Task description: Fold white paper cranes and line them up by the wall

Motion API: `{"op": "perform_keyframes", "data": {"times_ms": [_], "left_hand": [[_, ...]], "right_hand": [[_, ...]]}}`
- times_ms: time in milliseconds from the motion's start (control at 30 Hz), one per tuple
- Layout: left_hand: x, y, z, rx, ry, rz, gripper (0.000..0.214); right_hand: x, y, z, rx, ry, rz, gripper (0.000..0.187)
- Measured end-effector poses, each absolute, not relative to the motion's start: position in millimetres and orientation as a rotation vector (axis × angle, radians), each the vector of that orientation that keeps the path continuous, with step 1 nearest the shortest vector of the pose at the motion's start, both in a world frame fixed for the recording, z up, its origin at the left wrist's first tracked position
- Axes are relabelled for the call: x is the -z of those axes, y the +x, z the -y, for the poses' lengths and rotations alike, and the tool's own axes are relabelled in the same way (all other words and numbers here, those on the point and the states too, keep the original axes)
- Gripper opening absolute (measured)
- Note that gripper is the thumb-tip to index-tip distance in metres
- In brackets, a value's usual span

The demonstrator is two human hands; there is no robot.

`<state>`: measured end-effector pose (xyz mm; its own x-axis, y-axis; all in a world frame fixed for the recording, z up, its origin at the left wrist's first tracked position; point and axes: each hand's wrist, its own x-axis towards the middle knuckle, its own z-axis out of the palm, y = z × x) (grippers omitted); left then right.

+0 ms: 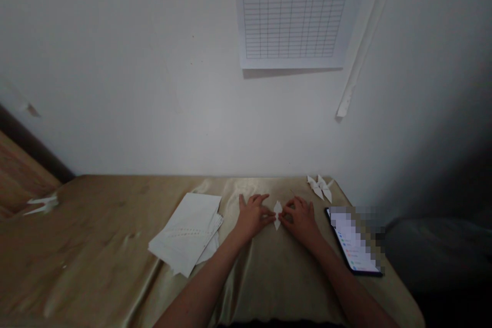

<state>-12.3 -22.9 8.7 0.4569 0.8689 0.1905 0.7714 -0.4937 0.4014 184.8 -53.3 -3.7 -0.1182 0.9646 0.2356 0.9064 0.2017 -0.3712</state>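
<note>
A small white folded paper piece point(277, 213), diamond-shaped, lies on the gold cloth-covered table point(96, 236) between my two hands. My left hand point(252, 215) pinches its left side with thumb and fingertips, the other fingers spread on the cloth. On the piece's right side, my right hand point(301, 217) pinches with curled fingers. Both forearms reach in from the bottom edge.
A stack of white paper sheets point(188, 230) lies left of my hands. Two finished folded paper figures point(320, 187) sit at the table's far right corner. A phone point(353, 243) lies at the right edge. Another folded paper point(42, 205) rests far left. A printed chart point(294, 15) hangs on the wall.
</note>
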Motion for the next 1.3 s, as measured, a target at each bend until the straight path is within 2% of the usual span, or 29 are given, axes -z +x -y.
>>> {"op": "perform_keyframes", "data": {"times_ms": [300,533,1067,1300], "left_hand": [[-5,-4,28,-0.568,2.606,-1.395,0.018],[-2,-5,29,-0.581,2.722,-1.372,0.012],[7,-10,20,-0.58,2.397,-1.465,0.012],[2,-7,20,-0.609,2.285,-1.515,0.009]], "right_hand": [[8,183,55,-0.14,-1.693,1.999,0.012],[2,184,56,-0.164,-1.762,1.922,0.007],[6,183,54,-0.159,-1.805,1.81,0.006],[17,187,52,-0.124,-1.863,1.775,0.023]]}}
